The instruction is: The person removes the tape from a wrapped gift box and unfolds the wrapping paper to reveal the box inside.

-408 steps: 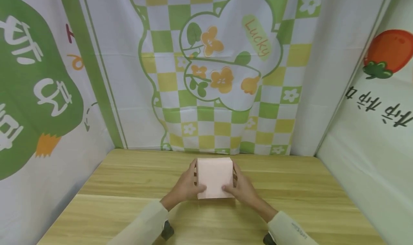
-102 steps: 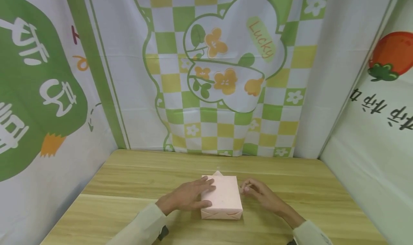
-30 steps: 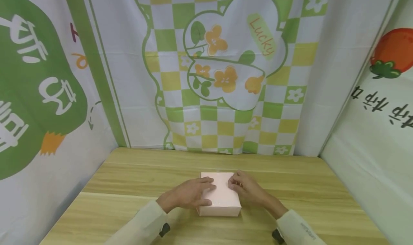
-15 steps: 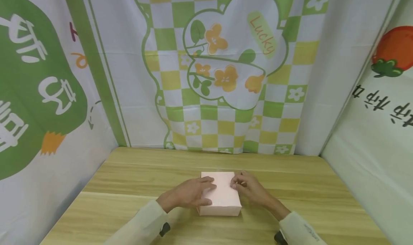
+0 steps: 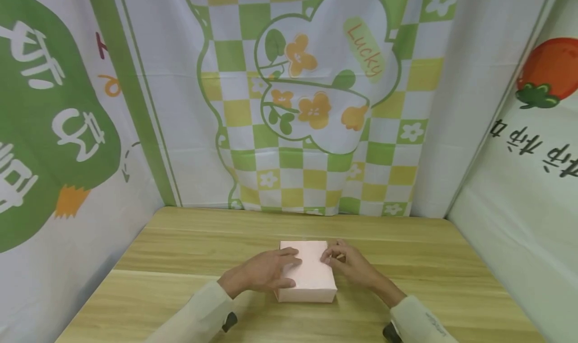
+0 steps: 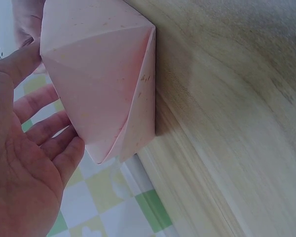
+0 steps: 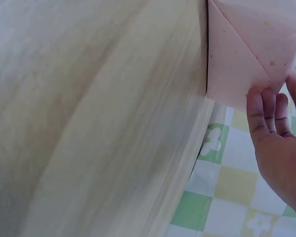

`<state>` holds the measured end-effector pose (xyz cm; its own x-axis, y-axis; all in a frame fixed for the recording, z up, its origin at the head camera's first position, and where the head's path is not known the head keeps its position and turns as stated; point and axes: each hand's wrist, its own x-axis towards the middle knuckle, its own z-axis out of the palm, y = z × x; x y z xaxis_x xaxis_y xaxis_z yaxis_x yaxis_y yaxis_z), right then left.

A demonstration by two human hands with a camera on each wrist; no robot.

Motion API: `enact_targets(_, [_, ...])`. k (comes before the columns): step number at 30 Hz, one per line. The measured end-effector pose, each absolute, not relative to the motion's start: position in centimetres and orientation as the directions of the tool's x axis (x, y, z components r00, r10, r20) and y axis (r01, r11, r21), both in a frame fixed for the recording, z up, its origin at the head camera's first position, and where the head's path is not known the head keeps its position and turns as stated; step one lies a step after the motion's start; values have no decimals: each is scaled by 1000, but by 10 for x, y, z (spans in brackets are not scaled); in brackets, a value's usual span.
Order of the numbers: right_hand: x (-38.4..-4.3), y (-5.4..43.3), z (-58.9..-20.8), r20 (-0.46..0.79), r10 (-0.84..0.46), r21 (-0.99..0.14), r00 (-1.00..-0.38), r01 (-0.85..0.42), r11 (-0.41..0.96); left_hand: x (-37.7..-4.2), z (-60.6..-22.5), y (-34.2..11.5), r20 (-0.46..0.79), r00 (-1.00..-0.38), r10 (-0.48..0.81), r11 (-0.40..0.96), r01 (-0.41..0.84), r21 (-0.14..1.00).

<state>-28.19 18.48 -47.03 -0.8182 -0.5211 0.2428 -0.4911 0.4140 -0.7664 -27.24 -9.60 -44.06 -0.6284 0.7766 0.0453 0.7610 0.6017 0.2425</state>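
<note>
A box wrapped in pale pink paper [image 5: 311, 275] lies flat on the wooden table, its smooth top facing up. My left hand [image 5: 264, 271] rests on the left part of that top, fingers spread and nearly straight. At the right edge of the box, my right hand [image 5: 354, 268] has its fingers bent, with thumb and finger pinching at the edge. Folded triangular flaps show on the side of the wrapped box [image 6: 98, 94] in the left wrist view. In the right wrist view, several fingers [image 7: 256, 111] touch a diagonal paper fold; anything thin between thumb and finger is too small to tell.
The wooden table [image 5: 189, 232] reaches back to a checkered green, yellow and white cloth [image 5: 311, 182]. Printed cloth walls stand at the left [image 5: 153, 107] and right [image 5: 510, 222]. Dark wrist straps show under both sleeves.
First both hands held the box tilted up; later it lay flat with the left hand on top. The right hand moved from beside the box onto its right edge. In the last second little differs.
</note>
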Motion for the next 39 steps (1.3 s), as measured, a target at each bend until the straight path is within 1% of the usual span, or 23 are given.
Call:
enact_targets(2, [-282,185,-472,250,-519,-747,-817,-504,433,-273,-441,-96,47,-624,780,597,765,243])
enact_targets(5, [-282,187,-474,251,-538,-754,-805,-511,412,-273,-441,-96,54,-617,785,587,769,251])
enact_targets(12, [-285,197,-478,184,-556,-893,-810,-375,250,-273,-441,-97,74,-604,794,578,786,219])
enact_targets(15, [-286,200,-479,186,-557,-914,-809,-350,204,-272,-440,-97,73,-607,792,581,785,215])
enact_targets(18, [-287,202,-481,169,-548,-927,-819,-321,193,-272,-440,-97,66,-615,786,590,777,219])
enact_targets(22, [-286,206,-481,117,-537,-944,-836,-261,201,-271,-440,-97,55,-628,777,603,766,223])
enact_targets(27, [-285,207,-482,90,-541,-952,-836,-232,201,-272,-441,-98,54,-628,776,603,765,227])
enact_targets(34, [-288,208,-485,32,-528,-974,-849,-145,174,-271,-441,-98,47,-634,772,611,761,220])
enact_targets(39, [-289,209,-486,24,-541,-978,-841,-131,160,-271,-441,-98,44,-633,773,610,760,224])
